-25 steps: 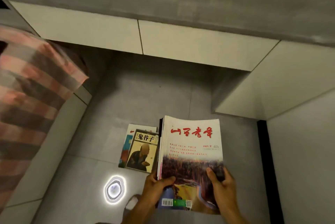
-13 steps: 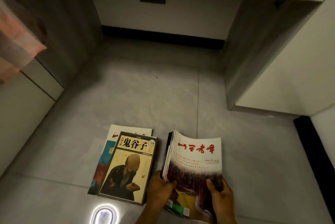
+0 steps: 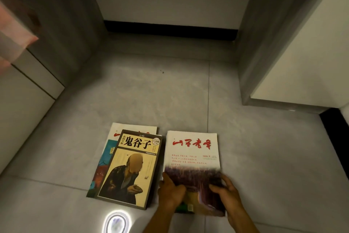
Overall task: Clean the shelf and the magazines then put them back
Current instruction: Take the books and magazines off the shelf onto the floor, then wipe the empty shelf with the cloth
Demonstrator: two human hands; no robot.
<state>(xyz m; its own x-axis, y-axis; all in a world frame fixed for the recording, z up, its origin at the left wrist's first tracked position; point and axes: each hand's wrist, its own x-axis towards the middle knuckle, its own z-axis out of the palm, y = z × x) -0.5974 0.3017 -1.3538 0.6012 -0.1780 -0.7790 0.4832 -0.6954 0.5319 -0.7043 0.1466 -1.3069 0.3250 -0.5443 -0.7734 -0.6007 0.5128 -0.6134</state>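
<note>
Magazines (image 3: 192, 159) are lying stacked on the floor (image 3: 151, 97), both hands gripping their near edge: left hand (image 3: 171, 192) curling round one corner, right hand (image 3: 227, 189) pinching the other. Left of them, a second pile (image 3: 130, 166) is waiting. Seemingly setting down; wiping should follow.

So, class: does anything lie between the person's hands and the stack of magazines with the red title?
Nothing visible does. The left hand and the right hand already grip the near end of the stack of magazines, which lies on the floor beside the yellow-covered book.
</note>
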